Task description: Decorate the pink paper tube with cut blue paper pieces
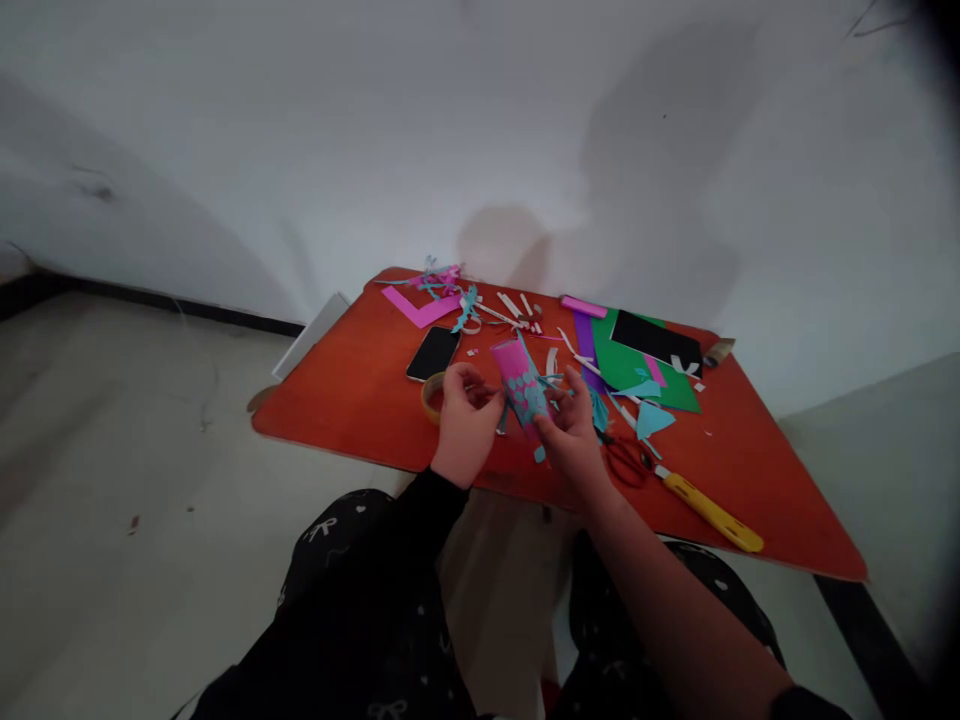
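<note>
In the head view, a pink paper tube [511,357] covered partly with light-blue scale-like pieces is held at a tilt above the table. My right hand [571,432] grips its lower part, thumb in front and fingers behind. Just left of the tube is my left hand [466,425], its thumb and fingertips pinched together close to the tube's side; whatever is between them is too small to make out. A tape roll [429,400] lies partly hidden behind the left hand. Blue paper scraps [655,419] are scattered right of the right hand.
On the orange table [322,400] lie a phone [433,354], red-handled scissors [628,462] and a yellow cutter [712,512] near the front edge. Green [626,372] and black sheets [656,340] sit at the right, pink strips [420,311] at the back left. A wall [450,120] stands behind.
</note>
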Action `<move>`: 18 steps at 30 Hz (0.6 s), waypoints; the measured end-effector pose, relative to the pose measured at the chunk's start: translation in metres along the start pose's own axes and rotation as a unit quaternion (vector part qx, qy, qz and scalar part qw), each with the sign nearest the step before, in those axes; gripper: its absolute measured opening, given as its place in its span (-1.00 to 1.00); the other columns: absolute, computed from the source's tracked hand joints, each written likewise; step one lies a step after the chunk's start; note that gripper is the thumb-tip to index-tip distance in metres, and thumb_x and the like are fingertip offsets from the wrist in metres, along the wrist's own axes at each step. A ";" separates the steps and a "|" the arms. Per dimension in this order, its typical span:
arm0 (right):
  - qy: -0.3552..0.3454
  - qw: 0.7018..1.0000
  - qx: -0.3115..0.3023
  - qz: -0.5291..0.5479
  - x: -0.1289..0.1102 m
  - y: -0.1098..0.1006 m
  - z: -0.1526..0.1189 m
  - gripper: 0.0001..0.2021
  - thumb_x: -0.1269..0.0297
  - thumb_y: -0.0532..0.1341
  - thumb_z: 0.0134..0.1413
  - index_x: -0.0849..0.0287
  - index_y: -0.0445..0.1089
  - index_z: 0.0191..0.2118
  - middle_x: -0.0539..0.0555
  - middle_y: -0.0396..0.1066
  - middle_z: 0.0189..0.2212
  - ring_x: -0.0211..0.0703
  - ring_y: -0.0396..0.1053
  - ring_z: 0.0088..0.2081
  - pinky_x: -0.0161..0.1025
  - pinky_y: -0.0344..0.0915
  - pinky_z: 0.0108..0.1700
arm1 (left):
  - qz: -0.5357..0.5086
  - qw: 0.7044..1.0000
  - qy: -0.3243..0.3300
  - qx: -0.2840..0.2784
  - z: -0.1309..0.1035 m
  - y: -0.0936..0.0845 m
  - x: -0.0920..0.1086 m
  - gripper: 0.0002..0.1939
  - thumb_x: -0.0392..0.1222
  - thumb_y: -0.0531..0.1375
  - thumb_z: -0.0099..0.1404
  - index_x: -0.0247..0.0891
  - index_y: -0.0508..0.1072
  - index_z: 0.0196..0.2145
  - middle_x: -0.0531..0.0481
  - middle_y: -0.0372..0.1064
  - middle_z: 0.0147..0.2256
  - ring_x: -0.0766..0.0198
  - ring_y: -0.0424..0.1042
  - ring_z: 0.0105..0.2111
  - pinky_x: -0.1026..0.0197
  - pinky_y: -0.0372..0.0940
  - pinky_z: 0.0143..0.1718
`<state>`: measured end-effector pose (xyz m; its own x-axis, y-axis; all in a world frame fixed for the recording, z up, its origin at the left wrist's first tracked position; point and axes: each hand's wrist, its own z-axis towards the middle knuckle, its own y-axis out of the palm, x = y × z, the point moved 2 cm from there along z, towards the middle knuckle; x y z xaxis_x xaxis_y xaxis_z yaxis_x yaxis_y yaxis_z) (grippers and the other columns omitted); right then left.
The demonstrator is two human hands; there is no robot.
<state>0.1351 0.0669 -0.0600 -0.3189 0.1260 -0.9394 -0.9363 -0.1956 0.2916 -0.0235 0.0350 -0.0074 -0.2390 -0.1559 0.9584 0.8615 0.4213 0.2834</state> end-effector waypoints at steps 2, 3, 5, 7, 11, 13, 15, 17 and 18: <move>0.002 1.000 0.003 -0.007 0.000 0.000 0.000 -0.10 0.13 0.51 -0.02 -0.18 0.07 0.38 0.08 0.38 -0.02 -0.01 0.44 0.02 0.02 0.49 0.06 | -0.010 1.000 -0.017 -0.001 0.000 0.000 0.001 -0.54 -0.34 0.39 0.07 -0.14 0.22 -0.20 0.10 0.26 -0.22 0.36 0.43 -0.29 0.33 0.33 -0.31; 0.003 1.000 0.004 -0.009 0.000 -0.001 -0.001 -0.10 0.13 0.51 -0.03 -0.18 0.07 0.38 0.08 0.38 -0.01 0.00 0.44 0.03 0.02 0.48 0.07 | -0.015 1.000 -0.025 -0.003 0.000 0.001 0.001 -0.53 -0.34 0.39 0.06 -0.14 0.22 -0.20 0.10 0.26 -0.21 0.36 0.44 -0.29 0.33 0.33 -0.31; 0.006 1.000 0.001 -0.009 0.000 -0.001 0.000 -0.08 0.12 0.51 -0.03 -0.17 0.06 0.39 0.09 0.38 0.03 0.01 0.44 0.05 0.02 0.48 0.07 | -0.023 0.999 -0.031 -0.012 0.001 0.001 0.002 -0.53 -0.34 0.40 0.06 -0.15 0.21 -0.20 0.10 0.25 -0.20 0.38 0.44 -0.30 0.33 0.33 -0.31; 0.007 1.000 -0.005 -0.005 0.001 -0.002 0.000 -0.05 0.12 0.51 -0.04 -0.17 0.03 0.41 0.10 0.38 0.05 0.00 0.44 0.05 0.00 0.48 0.07 | -0.030 0.999 -0.029 -0.024 0.002 0.000 0.002 -0.53 -0.33 0.39 0.06 -0.15 0.21 -0.21 0.11 0.25 -0.20 0.39 0.45 -0.30 0.33 0.33 -0.30; 0.016 1.000 -0.016 0.004 0.002 -0.003 0.002 0.00 0.10 0.53 -0.07 -0.17 0.01 0.43 0.10 0.41 0.01 0.01 0.47 0.02 0.00 0.49 0.04 | -0.041 0.997 -0.047 -0.049 0.004 -0.002 -0.001 -0.53 -0.30 0.40 0.06 -0.16 0.21 -0.19 0.09 0.27 -0.19 0.39 0.45 -0.27 0.32 0.36 -0.24; 0.021 1.000 -0.021 0.004 0.002 -0.003 0.003 0.01 0.10 0.52 -0.06 -0.17 0.01 0.44 0.10 0.42 0.01 0.03 0.47 0.02 0.03 0.49 0.06 | -0.050 0.996 -0.057 -0.056 0.005 -0.004 -0.004 -0.52 -0.28 0.41 0.07 -0.15 0.22 -0.18 0.09 0.29 -0.18 0.39 0.46 -0.25 0.32 0.37 -0.22; 0.022 0.999 -0.024 0.004 0.001 -0.003 0.004 0.00 0.10 0.53 -0.06 -0.17 0.02 0.44 0.10 0.42 0.02 0.03 0.48 0.02 0.04 0.48 0.08 | -0.062 0.994 -0.065 -0.058 0.006 -0.004 -0.007 -0.50 -0.27 0.42 0.06 -0.14 0.21 -0.17 0.09 0.30 -0.18 0.39 0.46 -0.25 0.31 0.37 -0.21; 0.021 0.999 -0.026 0.004 0.000 -0.003 0.004 0.01 0.11 0.53 -0.07 -0.17 0.04 0.44 0.10 0.42 0.04 0.02 0.48 0.02 0.03 0.47 0.09 | -0.074 0.993 -0.072 -0.062 0.006 -0.004 -0.008 -0.49 -0.26 0.42 0.05 -0.14 0.21 -0.16 0.10 0.31 -0.19 0.38 0.45 -0.25 0.31 0.36 -0.20; 0.019 0.999 -0.028 0.004 0.000 -0.004 0.004 0.01 0.12 0.53 -0.08 -0.17 0.05 0.44 0.10 0.43 0.05 0.01 0.48 0.03 0.02 0.47 0.09 | -0.079 0.992 -0.073 -0.064 0.006 -0.004 -0.008 -0.49 -0.26 0.42 0.05 -0.14 0.21 -0.16 0.10 0.32 -0.19 0.38 0.45 -0.24 0.31 0.36 -0.20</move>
<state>0.1379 0.0717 -0.0601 -0.3195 0.0870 -0.9436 -0.9237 -0.2507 0.2897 -0.0275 0.0398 -0.0163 -0.4303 -0.0763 0.8994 0.8553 0.2842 0.4333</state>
